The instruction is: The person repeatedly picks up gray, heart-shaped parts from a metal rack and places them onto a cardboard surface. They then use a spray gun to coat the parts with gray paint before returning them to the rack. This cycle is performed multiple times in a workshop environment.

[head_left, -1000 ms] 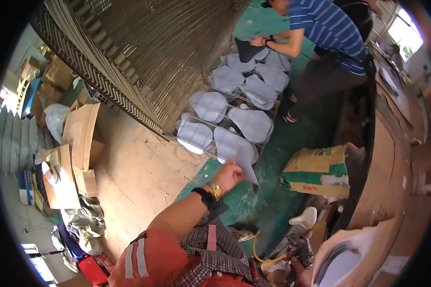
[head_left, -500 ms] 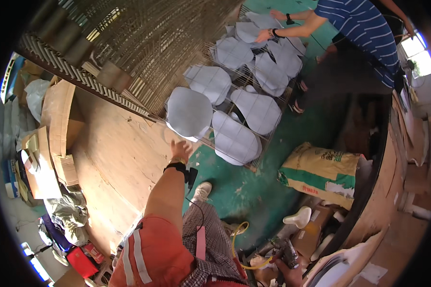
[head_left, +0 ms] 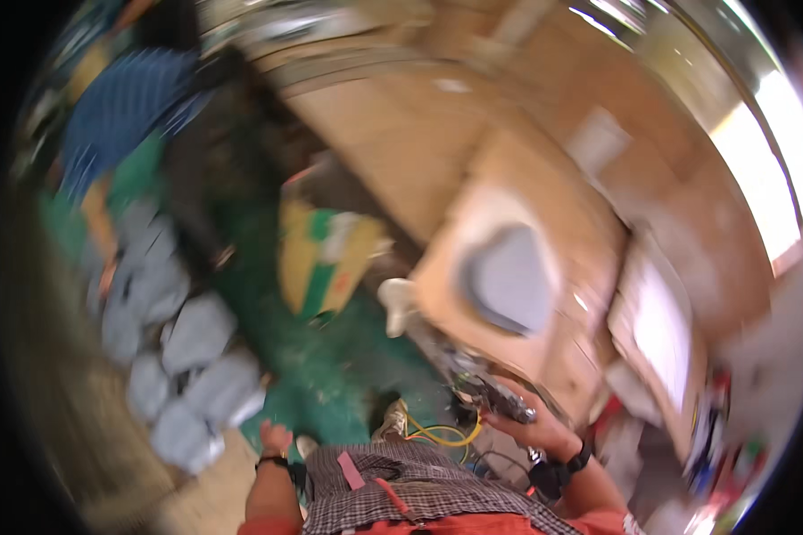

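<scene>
My right hand [head_left: 528, 426] grips a metal spray gun [head_left: 495, 397], close to the near edge of a cardboard-covered surface [head_left: 410, 125]. A yellow hose [head_left: 442, 437] loops below the gun. On the cardboard lies a grey rounded pad [head_left: 511, 279], beyond the gun. My left hand [head_left: 276, 437] hangs by my left leg, its fingers slightly bent and apart, with nothing visible in them. Nearest to it are several grey shaped pieces [head_left: 223, 390] laid out on the left; their rack is too blurred to make out.
A co-worker in a striped blue shirt [head_left: 129, 102] bends over the grey pieces at the far left. On the green floor [head_left: 317, 379] stands a yellow and green sack [head_left: 321, 259]. A white rounded piece [head_left: 397, 303] sits beside the cardboard. A board [head_left: 656, 325] leans at the right.
My view has swung right, toward the cardboard surface with the grey pad. My left hand has drawn back from the racked pieces to my side. The spray gun stays in my right hand.
</scene>
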Demonstrator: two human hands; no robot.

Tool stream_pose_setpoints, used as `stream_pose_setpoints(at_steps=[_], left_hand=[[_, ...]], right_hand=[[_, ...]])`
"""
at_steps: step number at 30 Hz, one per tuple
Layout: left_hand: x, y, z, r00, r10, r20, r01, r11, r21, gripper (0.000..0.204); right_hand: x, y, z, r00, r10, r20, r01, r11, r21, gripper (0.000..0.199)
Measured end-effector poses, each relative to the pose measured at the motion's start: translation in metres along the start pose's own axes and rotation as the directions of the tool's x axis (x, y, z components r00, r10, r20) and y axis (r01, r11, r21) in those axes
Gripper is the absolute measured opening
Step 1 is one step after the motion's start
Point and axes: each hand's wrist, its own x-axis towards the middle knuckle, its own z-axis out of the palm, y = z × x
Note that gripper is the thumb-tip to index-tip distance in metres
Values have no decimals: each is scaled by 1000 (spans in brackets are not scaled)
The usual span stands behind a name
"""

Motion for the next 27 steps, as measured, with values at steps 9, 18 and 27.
stream_pose_setpoints(at_steps=[9, 18, 27], left_hand=[[-131, 135, 211, 958, 98, 271, -197, 910, 366, 67], [-202, 185, 310, 861, 214, 462, -401, 844, 356, 58], [-230, 211, 317, 840, 331, 429, -492, 797, 349, 43]], right_hand=[[-165, 49, -147, 761, 65, -645, 179, 935, 306, 47], [-200, 55, -168, 742, 121, -659, 175, 915, 365, 51], [-158, 40, -155, 709, 41, -704, 317, 873, 370, 52]])
